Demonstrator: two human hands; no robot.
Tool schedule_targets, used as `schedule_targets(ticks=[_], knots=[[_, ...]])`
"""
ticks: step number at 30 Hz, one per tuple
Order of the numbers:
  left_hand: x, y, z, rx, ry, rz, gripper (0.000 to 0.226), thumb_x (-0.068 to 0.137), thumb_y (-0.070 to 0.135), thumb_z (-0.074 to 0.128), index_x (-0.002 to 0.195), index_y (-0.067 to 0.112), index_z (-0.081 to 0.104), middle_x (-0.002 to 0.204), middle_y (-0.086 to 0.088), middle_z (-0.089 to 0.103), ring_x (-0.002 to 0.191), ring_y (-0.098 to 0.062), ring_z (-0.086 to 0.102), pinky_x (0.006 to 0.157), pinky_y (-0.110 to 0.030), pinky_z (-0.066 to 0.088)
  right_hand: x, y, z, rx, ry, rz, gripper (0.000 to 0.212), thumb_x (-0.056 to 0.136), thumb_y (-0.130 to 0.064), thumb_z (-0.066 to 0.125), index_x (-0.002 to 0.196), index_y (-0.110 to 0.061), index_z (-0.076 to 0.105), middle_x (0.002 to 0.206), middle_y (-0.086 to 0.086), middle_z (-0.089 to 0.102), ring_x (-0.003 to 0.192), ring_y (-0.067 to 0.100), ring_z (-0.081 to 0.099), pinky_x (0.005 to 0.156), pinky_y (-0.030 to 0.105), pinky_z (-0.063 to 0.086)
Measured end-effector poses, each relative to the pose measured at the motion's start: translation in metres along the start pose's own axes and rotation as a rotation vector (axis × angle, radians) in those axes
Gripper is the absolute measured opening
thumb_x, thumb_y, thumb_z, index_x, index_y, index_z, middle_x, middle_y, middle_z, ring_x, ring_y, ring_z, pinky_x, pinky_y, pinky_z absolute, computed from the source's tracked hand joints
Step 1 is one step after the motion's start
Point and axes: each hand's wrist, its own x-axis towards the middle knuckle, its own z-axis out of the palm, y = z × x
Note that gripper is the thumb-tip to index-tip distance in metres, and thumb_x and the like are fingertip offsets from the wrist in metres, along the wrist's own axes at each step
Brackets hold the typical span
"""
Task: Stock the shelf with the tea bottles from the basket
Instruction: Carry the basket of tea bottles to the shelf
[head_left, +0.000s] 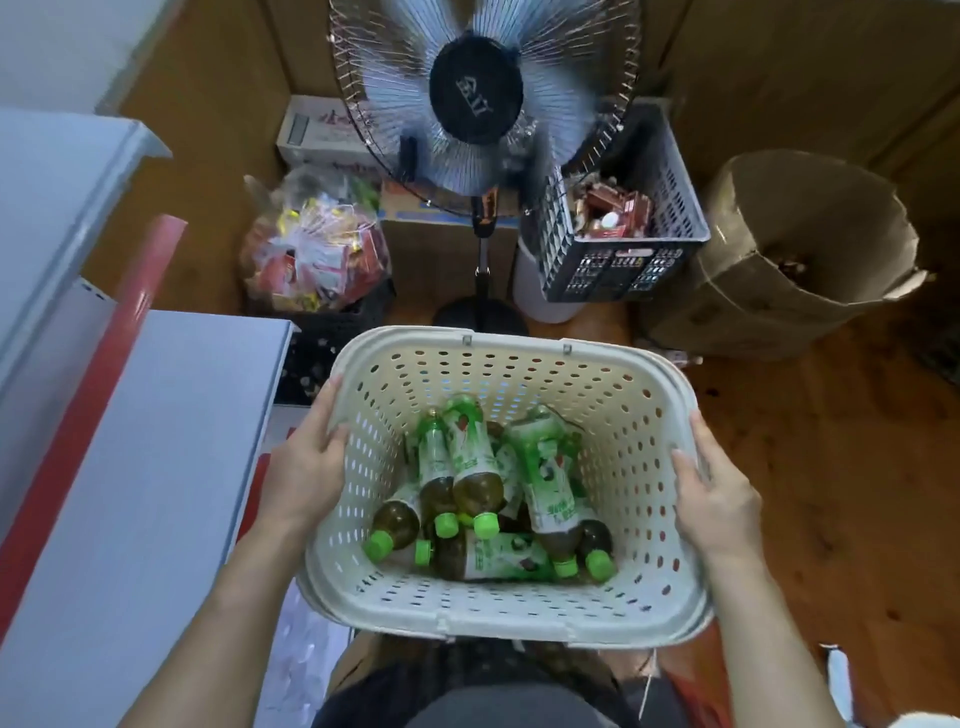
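Head view, looking down. Cream perforated basket (519, 358) held at waist height over a wooden floor (857, 519). Left hand (306, 467) gripping the left rim: thumb hooked inside the wall, fingers wrapped over the outside edge. Right hand (714, 493) gripping the right rim likewise, thumb on the inner wall, fingers curled round the outside. Tea bottles (478, 467) lying loose in the bottom of the basket, heaped across one another, amber liquid, green-and-white labels, bright green caps pointing mostly toward the near wall; exact count not readable, several partly hidden under others. One bottle lying crosswise along the near wall beneath the rest. Grey shelf (156, 441) with a red edge strip at left, just beside the basket, its flat top surface level with the left forearm; a second grey shelf board higher up at far left. Ahead of the basket: standing fan (475, 98) with dark hub, pole and round base on the floor. Clear bag of snack packets (317, 249) left of the fan pole, sitting on a dark crate. Dark crate (623, 234) with brown packets right of the pole, resting on a white tub. Open cardboard box (789, 260) at far right, well apart from the basket.
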Motion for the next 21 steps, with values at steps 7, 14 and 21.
schedule_targets(ticks=[7, 14, 21], knots=[[0.054, 0.007, 0.008, -0.015, -0.005, -0.037, 0.062, 0.111, 0.032, 0.051, 0.157, 0.068, 0.029, 0.124, 0.006, 0.069, 0.099, -0.016, 0.063, 0.086, -0.036, 0.047, 0.057, -0.026, 0.032, -0.010, 0.010, 0.002, 0.051, 0.113, -0.049, 0.054, 0.159, -0.066, 0.040, 0.112, -0.018, 0.070, 0.098, 0.013, 0.073, 0.101, 0.047, 0.063], [0.095, 0.011, 0.018, -0.069, -0.021, -0.090, 0.061, 0.112, 0.033, 0.051, 0.158, 0.066, 0.029, 0.126, 0.009, 0.066, 0.101, -0.012, 0.068, 0.087, -0.032, 0.051, 0.095, -0.031, 0.058, 0.021, -0.004, -0.002, 0.050, 0.114, -0.047, 0.054, 0.161, -0.061, 0.042, 0.120, -0.024, 0.064, 0.095, -0.002, 0.065, 0.093, 0.038, 0.059], [0.115, -0.001, 0.038, -0.020, -0.068, -0.146, 0.063, 0.115, 0.030, 0.047, 0.162, 0.063, 0.022, 0.122, 0.010, 0.059, 0.087, 0.013, 0.049, 0.090, -0.033, 0.044, 0.118, -0.020, 0.089, -0.014, -0.022, 0.032, 0.050, 0.114, -0.052, 0.053, 0.157, -0.071, 0.038, 0.110, -0.021, 0.071, 0.094, 0.010, 0.071, 0.100, 0.050, 0.065]])
